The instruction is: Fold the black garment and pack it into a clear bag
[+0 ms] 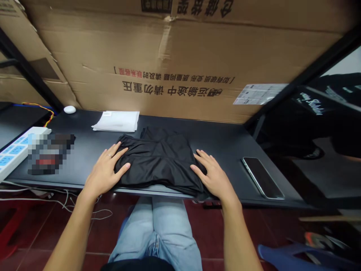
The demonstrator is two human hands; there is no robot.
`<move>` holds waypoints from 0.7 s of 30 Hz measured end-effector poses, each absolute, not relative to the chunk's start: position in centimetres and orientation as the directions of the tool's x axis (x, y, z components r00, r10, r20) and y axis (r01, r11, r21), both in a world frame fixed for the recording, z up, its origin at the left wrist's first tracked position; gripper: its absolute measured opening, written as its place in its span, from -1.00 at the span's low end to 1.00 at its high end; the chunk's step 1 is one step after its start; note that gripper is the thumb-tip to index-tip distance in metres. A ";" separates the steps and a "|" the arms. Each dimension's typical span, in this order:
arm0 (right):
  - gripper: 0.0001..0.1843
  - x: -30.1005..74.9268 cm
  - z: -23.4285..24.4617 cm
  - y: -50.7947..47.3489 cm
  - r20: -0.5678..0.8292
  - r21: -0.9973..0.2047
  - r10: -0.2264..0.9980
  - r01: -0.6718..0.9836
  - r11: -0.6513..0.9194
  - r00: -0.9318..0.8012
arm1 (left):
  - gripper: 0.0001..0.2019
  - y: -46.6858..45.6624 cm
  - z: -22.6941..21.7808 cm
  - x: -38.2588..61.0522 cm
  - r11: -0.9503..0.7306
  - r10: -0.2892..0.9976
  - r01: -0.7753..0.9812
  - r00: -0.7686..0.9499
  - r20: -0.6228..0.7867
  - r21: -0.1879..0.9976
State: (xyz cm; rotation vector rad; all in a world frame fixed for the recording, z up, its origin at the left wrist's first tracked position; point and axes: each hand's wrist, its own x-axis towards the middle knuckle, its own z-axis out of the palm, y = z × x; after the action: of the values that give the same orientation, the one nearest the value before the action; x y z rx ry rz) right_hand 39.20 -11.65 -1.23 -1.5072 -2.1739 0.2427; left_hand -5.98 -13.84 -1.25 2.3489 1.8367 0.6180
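A black garment [159,158], perhaps shorts, lies spread on the dark table [222,139] in front of me. Its lower edge reaches the table's front edge, and one corner on the right hangs slightly over. My left hand [105,169], with a ring on one finger, rests flat on the left side of the cloth, fingers apart. On the opposite side, my right hand [213,175] lies with spread fingers along the garment's right edge. Neither hand grasps the fabric. Behind the cloth is a folded white plastic packet [117,121].
At right lies a phone [263,177]. A white power strip [18,148], a blurred-out item [50,154] and a small white case [69,109] are on the left. A cardboard panel [183,49] stands along the back. White cables [64,203] hang below the front edge.
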 end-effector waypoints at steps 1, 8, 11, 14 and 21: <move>-0.35 39.2 -1.2 -11.6 0.284 -0.405 0.918 0.833 0.377 -0.278 | -0.32 -13.8 -1.3 -6.0 -0.269 0.948 0.909 0.191 0.254 0.319; -0.36 39.2 -1.2 -11.7 0.287 -0.409 0.917 0.831 0.378 -0.276 | -0.33 -13.9 -1.2 -5.9 -0.268 0.947 0.908 0.188 0.259 0.322; -0.36 39.2 -1.2 -11.7 0.282 -0.407 0.919 0.833 0.374 -0.275 | -0.33 -13.9 -1.2 -5.9 -0.267 0.947 0.910 0.187 0.260 0.318; -0.36 39.2 -1.2 -11.7 0.280 -0.404 0.920 0.836 0.372 -0.274 | -0.33 -13.8 -1.3 -6.0 -0.271 0.946 0.909 0.191 0.264 0.316; -0.36 39.2 -1.3 -11.6 0.282 -0.397 0.919 0.838 0.375 -0.277 | -0.32 -13.9 -1.2 -5.9 -0.266 0.948 0.909 0.188 0.255 0.321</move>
State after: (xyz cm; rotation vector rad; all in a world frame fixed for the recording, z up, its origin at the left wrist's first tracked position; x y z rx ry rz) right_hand 39.20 -11.64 -1.26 -1.5151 -2.1782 0.2337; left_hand -5.94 -13.91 -1.18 2.3442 1.8404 0.6222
